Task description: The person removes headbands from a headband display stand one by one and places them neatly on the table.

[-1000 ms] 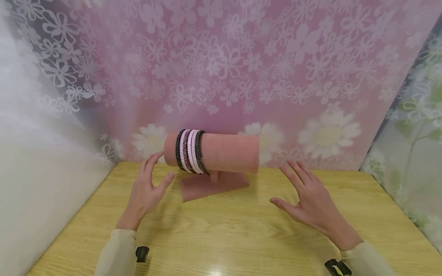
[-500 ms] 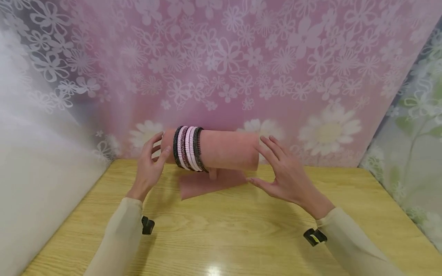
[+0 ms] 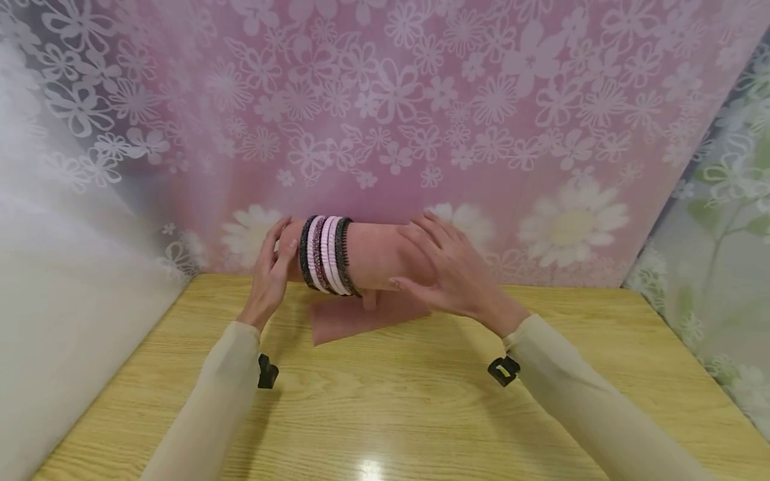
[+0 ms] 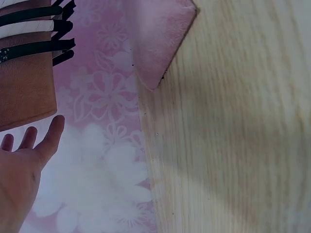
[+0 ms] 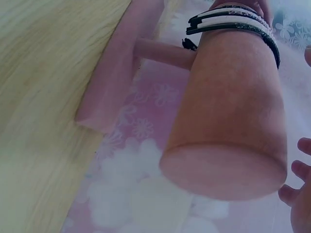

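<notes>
A pink padded cylinder stand [image 3: 379, 250] lies horizontally on a short post above a flat pink base [image 3: 361, 317]. Several headbands [image 3: 327, 254], black, pale pink and glittery, circle its left half; their black ends show in the left wrist view. My left hand [image 3: 272, 267] is at the cylinder's left end, thumb in front; the left wrist view shows its loosely extended fingers [image 4: 53, 136] just below that end. In front of the right end is my right hand [image 3: 454, 267], fingers spread; in the right wrist view its fingertips [image 5: 301, 170] are beside the cylinder. Contact cannot be told.
The stand is near the back edge of a wooden table [image 3: 385, 401]. Close behind hangs a pink flowered curtain [image 3: 385, 120]. A white sheet [image 3: 78, 280] borders the left side, and a green-patterned one [image 3: 722, 267] the right.
Both hands have moved inward and up to the cylinder's ends, the right one travelling farther left. The stand and headbands keep their places apart from a slight shift of view.
</notes>
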{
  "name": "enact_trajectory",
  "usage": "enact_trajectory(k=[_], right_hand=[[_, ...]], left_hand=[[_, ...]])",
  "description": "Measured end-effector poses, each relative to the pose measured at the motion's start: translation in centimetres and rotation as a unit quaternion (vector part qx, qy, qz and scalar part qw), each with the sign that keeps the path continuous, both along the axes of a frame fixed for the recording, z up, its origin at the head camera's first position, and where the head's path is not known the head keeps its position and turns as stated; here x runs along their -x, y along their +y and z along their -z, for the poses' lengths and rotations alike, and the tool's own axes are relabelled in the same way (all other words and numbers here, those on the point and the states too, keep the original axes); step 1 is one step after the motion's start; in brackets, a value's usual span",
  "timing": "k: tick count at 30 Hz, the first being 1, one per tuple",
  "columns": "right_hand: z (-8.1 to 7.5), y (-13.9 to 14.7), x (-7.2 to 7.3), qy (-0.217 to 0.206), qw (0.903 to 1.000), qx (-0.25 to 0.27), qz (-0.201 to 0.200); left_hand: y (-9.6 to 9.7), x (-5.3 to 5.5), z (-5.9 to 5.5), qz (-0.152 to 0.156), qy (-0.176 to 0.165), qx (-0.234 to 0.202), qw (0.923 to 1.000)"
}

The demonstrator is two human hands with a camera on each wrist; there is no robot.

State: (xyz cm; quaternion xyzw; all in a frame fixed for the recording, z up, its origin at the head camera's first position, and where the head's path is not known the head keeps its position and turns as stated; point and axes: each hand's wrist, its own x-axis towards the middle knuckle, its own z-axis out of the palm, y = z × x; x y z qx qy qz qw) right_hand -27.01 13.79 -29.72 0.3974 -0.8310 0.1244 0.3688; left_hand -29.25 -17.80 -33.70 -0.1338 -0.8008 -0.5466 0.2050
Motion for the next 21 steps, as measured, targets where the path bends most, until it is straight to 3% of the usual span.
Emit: enact_trajectory(k=[10, 21], right_hand=[[-1.4, -3.1, 1.7, -0.018, 0.9993, -0.030, -0.015], [-1.3, -5.4, 3.2, -0.085, 0.9922, -0.077, 0.049]], left_hand=[[0.4, 0.9, -0.1, 0.008, -0.005, -0.011, 0.9999], [0.6, 1.1, 0.1, -0.004, 0.004, -0.033, 0.9994]])
